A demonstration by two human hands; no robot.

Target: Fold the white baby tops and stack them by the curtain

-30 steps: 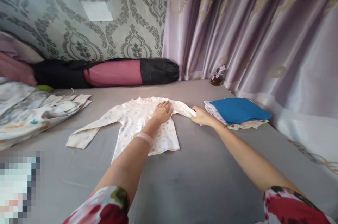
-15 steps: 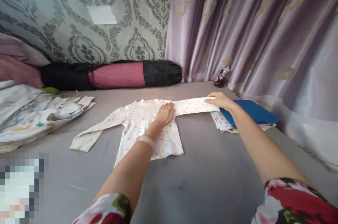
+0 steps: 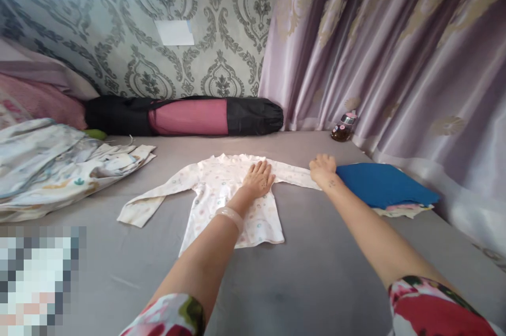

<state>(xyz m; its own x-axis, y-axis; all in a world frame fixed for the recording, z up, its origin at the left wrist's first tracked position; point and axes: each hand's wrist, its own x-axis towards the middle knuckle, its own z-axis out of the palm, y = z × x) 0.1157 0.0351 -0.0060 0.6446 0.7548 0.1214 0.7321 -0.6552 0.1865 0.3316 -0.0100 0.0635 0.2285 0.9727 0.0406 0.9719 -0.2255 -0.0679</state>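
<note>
A small white long-sleeved shirt (image 3: 221,193) with a pale print lies spread on the grey bed sheet, neckline away from me. My left hand (image 3: 259,179) rests flat on its upper right chest, fingers stretched out. At the end of the right sleeve, my right hand (image 3: 324,168) is closed with the fingers curled over the fabric; the fingertips are hidden. The left sleeve lies bent, its cuff pointing towards me.
A blue folded cloth (image 3: 385,184) tops a clothes stack at right. Behind stand a dark bottle (image 3: 343,127) by the curtain (image 3: 312,61) and a long pink-and-black rolled bag (image 3: 187,117) along the wall. A heap of pale printed cloth (image 3: 43,167) lies at left.
My right hand has turned over, knuckles now upward, and the right sleeve slopes lower towards its cuff. My left hand stays on the shirt. The view has shifted slightly.
</note>
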